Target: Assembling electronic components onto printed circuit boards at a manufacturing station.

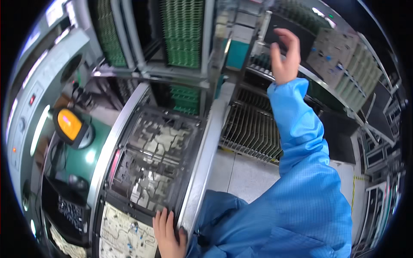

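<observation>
My left hand (pixel 170 234) rests with fingers extended on the near edge of a black-framed metal fixture (pixel 183 172). That fixture has irregular cut-outs and lies between two silver rails (pixel 202 172). Just beside the same hand is a cream fixture plate (pixel 124 234) with small blue and dark parts on it. My right arm reaches forward and right in a blue sleeve. My right hand (pixel 286 60) is raised, thumb and fingers curved apart, with nothing visible between them. It hovers over the top of a dark slotted rack (pixel 251 122); I cannot tell if it touches anything.
Farther off stand racks holding green boards (pixel 183 34). Beyond my right hand lies a beige panel (pixel 331 51) with blue parts. At left, a yellow-and-grey handheld scanner (pixel 71 124) sits above a green mat (pixel 97 137), near a black bin (pixel 66 210) and a grey machine housing (pixel 26 103).
</observation>
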`<state>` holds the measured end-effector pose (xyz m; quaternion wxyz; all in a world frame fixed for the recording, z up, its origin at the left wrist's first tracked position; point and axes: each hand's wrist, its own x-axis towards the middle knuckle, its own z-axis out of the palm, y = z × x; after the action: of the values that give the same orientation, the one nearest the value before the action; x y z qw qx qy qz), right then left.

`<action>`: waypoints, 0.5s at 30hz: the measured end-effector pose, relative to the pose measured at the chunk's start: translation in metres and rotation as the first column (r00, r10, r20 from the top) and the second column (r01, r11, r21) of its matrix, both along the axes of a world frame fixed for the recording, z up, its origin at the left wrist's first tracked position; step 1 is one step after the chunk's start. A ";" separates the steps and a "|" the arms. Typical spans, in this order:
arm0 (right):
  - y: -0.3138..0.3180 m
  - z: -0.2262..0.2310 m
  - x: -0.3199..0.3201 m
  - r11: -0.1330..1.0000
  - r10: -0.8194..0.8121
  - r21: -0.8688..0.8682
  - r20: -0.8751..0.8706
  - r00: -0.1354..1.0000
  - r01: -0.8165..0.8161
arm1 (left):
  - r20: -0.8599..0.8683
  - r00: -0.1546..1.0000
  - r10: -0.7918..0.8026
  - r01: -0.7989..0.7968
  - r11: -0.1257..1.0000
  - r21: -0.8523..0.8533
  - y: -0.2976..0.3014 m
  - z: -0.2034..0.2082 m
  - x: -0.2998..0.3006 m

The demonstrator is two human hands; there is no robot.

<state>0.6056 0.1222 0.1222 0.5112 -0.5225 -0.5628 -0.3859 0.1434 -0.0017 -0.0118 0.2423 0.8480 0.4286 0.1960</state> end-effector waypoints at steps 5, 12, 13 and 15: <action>-0.093 0.074 0.069 0.645 -0.727 0.411 0.069 0.683 0.644 | 0.030 0.996 -0.086 0.082 0.991 0.105 -0.011 -0.001 0.001; -0.114 0.092 0.087 0.299 -0.954 0.214 0.081 0.288 0.930 | 0.036 0.995 -0.091 0.084 0.982 0.171 -0.017 -0.008 -0.003; -0.117 0.094 0.083 0.300 -0.954 0.214 0.076 0.290 0.930 | 0.034 0.995 -0.089 0.082 0.981 0.176 -0.017 -0.009 -0.003; -0.124 0.098 0.076 0.228 -0.972 0.273 0.002 0.237 0.935 | 0.032 0.996 -0.078 0.071 0.981 0.180 -0.017 -0.011 -0.003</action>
<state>0.6813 -0.0015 0.2200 0.1701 -0.6632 -0.1212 -0.7187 0.1406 -0.0187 -0.0227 0.1808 0.8779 0.3723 0.2409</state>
